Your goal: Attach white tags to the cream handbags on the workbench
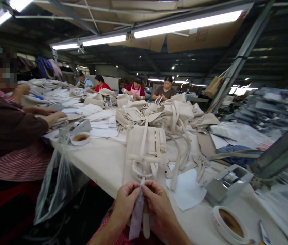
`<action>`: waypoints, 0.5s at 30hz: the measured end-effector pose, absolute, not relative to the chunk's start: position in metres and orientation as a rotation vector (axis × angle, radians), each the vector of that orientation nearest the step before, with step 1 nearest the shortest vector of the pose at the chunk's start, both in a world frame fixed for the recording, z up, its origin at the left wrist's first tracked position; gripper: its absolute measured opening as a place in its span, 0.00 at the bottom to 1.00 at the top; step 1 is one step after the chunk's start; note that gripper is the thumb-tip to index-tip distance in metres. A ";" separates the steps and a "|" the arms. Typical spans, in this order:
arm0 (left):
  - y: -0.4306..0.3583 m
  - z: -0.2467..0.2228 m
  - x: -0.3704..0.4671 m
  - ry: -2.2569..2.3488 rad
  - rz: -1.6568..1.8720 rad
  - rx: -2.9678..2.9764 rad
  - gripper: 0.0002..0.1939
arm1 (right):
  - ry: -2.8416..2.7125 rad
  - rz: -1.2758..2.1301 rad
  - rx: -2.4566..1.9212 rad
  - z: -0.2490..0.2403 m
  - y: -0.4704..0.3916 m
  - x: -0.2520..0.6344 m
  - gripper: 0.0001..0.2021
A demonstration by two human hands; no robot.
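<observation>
Workshop under tube lights (187,25); co-workers (135,91) sit beyond a pale worktop (95,160) heaped with beige bags (182,110). Nearest bag (135,143) lies at the worktop's near edge, long axis running away from the person, handle (136,172) end toward them, zip (155,143) lengthwise. Left hand (123,200) and right hand (160,202): each grip pinches the top of a whitish strip (136,217), which hangs toward the person, beside a strap (146,223). Dispenser (225,187) and tape roll (218,221) at right.

Bag-making workshop: beige bags (146,141) lay heaped on a long worktop (100,157); workers (137,91), some aproned, lined it; tape dispensers (220,190) stood there; fluorescent tubes (188,25) hung overhead.
</observation>
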State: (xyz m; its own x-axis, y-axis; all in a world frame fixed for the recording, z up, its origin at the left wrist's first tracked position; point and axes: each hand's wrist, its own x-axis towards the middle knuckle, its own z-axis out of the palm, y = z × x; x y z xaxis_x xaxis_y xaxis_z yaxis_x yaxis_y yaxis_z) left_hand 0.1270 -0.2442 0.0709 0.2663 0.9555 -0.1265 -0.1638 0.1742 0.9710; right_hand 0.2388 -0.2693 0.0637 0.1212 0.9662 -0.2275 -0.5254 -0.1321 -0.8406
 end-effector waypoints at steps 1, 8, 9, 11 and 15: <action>-0.244 0.072 0.126 0.965 0.993 1.083 0.09 | -0.582 1.416 -1.006 0.063 -0.269 0.239 0.16; -0.245 0.069 0.122 0.918 0.977 1.120 0.14 | -0.666 1.369 -1.109 0.069 -0.268 0.241 0.15; -0.244 0.067 0.122 0.909 0.965 1.100 0.16 | -0.661 1.330 -1.119 0.070 -0.268 0.240 0.14; -0.240 0.063 0.123 0.919 0.937 1.036 0.22 | -0.640 1.239 -1.132 0.072 -0.266 0.238 0.13; -0.227 0.058 0.125 0.904 0.777 0.870 0.28 | -0.685 1.107 -1.185 0.075 -0.258 0.236 0.10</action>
State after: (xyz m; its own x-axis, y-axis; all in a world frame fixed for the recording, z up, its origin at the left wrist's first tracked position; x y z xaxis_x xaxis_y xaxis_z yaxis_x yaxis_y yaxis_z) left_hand 0.1245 -0.2274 0.0576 0.4096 0.8510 -0.3287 -0.1970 0.4343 0.8789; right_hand 0.2361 -0.2580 0.0747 0.3504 0.9287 -0.1211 -0.3065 -0.0085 -0.9518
